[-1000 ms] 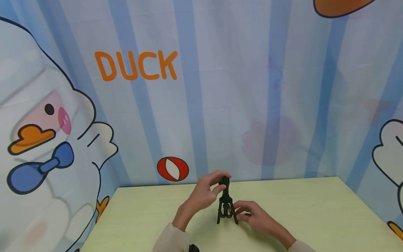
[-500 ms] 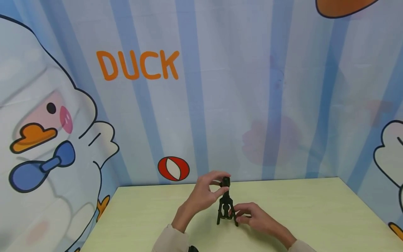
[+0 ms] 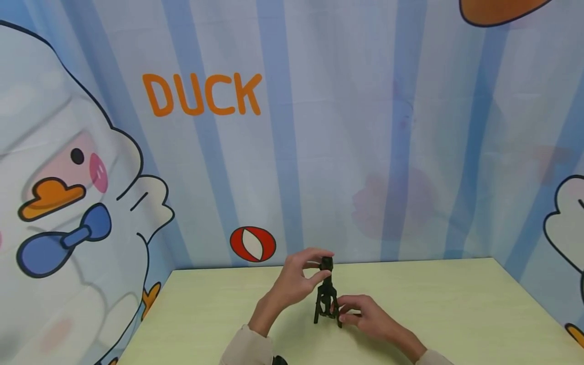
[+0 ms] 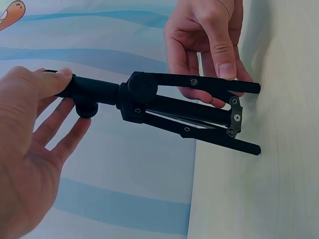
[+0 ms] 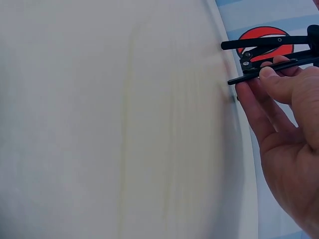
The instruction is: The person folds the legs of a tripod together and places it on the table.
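Note:
A small black tripod (image 3: 326, 293) stands about upright near the table's middle, its short legs part-way spread. At its top, my left hand (image 3: 293, 282) grips the head between thumb and fingers; the left wrist view shows the thumb on the end of the tripod's column (image 4: 97, 89). Low on the other side, my right hand (image 3: 373, 320) pinches one leg. In the right wrist view the right thumb (image 5: 276, 83) lies on that leg (image 5: 244, 78), with fingers behind it. Hinged braces (image 4: 236, 117) link the legs to the centre post. The right fingertips are partly hidden behind the tripod.
A pale yellow table (image 3: 205, 304) lies under the tripod. Behind it hangs a blue striped curtain (image 3: 337, 126) with printed duck figures. A dark round thing (image 3: 279, 360) shows at the bottom edge beside the left sleeve (image 3: 248, 347).
The leg in my right hand has swung slightly inward, so the legs stand a little closer together. My left hand keeps its hold at the top. The head view has shifted slightly.

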Available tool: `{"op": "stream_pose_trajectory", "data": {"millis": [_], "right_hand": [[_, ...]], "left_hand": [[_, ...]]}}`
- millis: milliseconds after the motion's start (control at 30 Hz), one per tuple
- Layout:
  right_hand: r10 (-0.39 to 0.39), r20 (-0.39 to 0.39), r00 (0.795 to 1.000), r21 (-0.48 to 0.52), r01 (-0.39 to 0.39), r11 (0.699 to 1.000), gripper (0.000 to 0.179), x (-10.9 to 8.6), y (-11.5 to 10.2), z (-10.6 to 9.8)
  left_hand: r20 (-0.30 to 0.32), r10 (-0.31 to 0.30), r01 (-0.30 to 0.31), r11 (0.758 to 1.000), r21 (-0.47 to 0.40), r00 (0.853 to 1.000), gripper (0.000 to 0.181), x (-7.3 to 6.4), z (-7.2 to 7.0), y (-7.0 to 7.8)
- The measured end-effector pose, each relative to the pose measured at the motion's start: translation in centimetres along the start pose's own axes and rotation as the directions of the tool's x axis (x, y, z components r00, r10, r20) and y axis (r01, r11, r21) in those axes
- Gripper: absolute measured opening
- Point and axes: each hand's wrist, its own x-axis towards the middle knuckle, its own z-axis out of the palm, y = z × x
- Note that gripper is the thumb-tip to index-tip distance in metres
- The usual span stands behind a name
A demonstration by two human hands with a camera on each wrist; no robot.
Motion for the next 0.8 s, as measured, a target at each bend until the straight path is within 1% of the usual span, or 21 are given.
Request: {"op": "stream_pose_trajectory", "data": {"millis": [133,367,600,800], "right_hand": [[-0.023,-0.014,1.0,-0.01,0.023,1.0,0.021,0.0,0.1,0.1],[-0.017,-0.035,0.999,-0.024,0.016,1.0,0.017,-0.2,-0.3,0.2],[-0.03,-0.044,0.999,-0.029,0.029,0.999,0.017,-0.3,-1.0,0.3],[0.002,-0.049,0.999,0.001,-0.002,1.0,0.018,-0.3,-1.0,0.4]], "left_hand": [[-0.003,-0.001,0.001,1.0,-0.007,1.0,0.038,0.0,0.1,0.0],[-0.003,0.001,-0.001,1.0,-0.013,1.0,0.038,0.0,0.2,0.1],[0.0,-0.002,0.002,1.0,-0.01,1.0,0.038,0.0,0.3,0.1],[-0.008,0.0,0.0,1.0,-0.003,1.0,0.037,0.0,0.3,0.2]]}}
